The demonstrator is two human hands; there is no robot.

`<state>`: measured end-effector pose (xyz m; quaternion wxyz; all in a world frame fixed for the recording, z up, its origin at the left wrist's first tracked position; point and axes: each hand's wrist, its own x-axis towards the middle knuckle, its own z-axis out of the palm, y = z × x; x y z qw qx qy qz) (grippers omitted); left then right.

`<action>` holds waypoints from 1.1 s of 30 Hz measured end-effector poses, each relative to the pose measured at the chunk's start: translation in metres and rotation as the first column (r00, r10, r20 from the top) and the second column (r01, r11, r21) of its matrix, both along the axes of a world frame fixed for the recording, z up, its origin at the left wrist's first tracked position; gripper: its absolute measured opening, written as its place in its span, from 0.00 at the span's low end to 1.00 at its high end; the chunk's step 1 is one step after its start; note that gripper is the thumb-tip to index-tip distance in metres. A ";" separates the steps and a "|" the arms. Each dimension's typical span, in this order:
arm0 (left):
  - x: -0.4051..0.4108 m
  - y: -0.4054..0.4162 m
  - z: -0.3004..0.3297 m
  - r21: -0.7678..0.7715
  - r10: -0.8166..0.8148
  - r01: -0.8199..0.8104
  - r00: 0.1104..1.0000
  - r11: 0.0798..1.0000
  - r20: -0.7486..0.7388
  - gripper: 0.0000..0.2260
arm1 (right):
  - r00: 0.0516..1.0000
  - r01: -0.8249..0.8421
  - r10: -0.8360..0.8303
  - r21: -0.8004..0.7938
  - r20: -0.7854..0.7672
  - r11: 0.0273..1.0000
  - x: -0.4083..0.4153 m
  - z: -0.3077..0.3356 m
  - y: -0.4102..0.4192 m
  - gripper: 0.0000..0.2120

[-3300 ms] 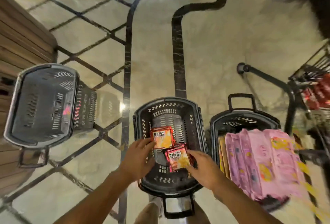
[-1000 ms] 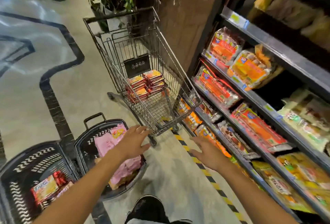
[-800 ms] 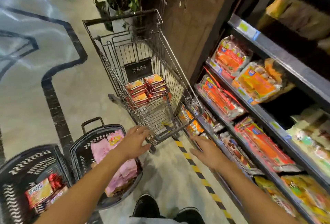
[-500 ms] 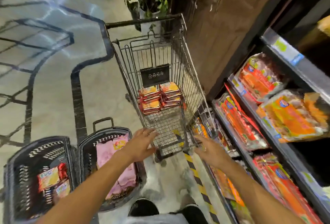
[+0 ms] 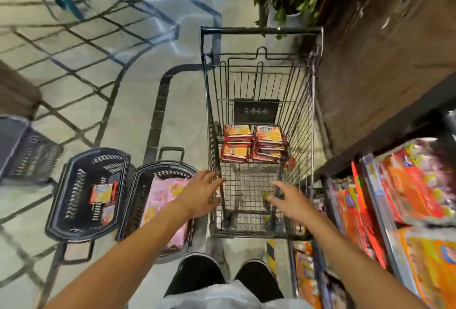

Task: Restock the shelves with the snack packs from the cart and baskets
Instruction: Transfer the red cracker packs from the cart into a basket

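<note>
Reaching left hand (image 5: 201, 194) and right hand (image 5: 287, 199), both spread and empty, over cart (image 5: 259, 30). Sitting stacked at far end: snack packs (image 5: 254, 147). Looking light, crinkly, slippery; gripping stack sides likely best.

I can read almost no text here. On the red and orange snack packs (image 5: 254, 144) stacked in the cart (image 5: 261, 30), the top of the packs carries white letters, but they are too blurred for me to spell. The black sign (image 5: 256, 112) on the cart's wire wall shows a row of small white symbols, not readable. Prints on the shelf packs (image 5: 404, 185) are blurred too.
</note>
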<state>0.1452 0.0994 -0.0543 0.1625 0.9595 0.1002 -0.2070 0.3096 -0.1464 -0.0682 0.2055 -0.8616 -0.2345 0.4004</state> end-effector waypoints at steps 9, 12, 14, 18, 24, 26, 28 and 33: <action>0.050 0.031 -0.035 -0.046 -0.052 0.050 0.998 0.998 -0.041 0.30 | 0.994 0.107 -0.107 -0.077 0.009 0.991 0.030 -0.009 0.030 0.25; 0.065 0.035 -0.049 -0.062 -0.081 0.076 0.994 0.995 -0.079 0.31 | 0.988 0.151 -0.152 -0.097 0.007 0.984 0.035 -0.014 0.029 0.25; 0.078 0.038 -0.058 -0.079 -0.077 0.070 0.992 0.994 -0.096 0.32 | 0.985 0.168 -0.170 -0.102 -0.012 0.980 0.043 -0.018 0.028 0.26; 0.108 0.044 -0.075 -0.100 -0.059 0.046 0.990 0.994 -0.130 0.31 | 0.982 0.177 -0.182 -0.095 -0.049 0.980 0.075 -0.037 0.035 0.26; 0.158 0.055 -0.107 -0.108 -0.014 -0.007 0.981 0.994 -0.191 0.32 | 0.979 0.170 -0.181 -0.114 -0.095 0.979 0.148 -0.093 0.065 0.26; 0.177 0.059 -0.122 -0.100 -0.016 -0.006 0.977 0.995 -0.215 0.33 | 0.984 0.154 -0.164 -0.128 -0.072 0.980 0.172 -0.114 0.075 0.27; 0.193 0.063 -0.142 -0.105 -0.013 -0.014 0.968 0.994 -0.250 0.33 | 0.987 0.141 -0.150 -0.147 -0.056 0.979 0.193 -0.137 0.086 0.28; 0.227 0.072 -0.198 -0.115 0.026 -0.067 0.946 0.991 -0.324 0.32 | 0.977 0.215 -0.215 -0.123 0.013 0.969 0.245 -0.202 0.107 0.31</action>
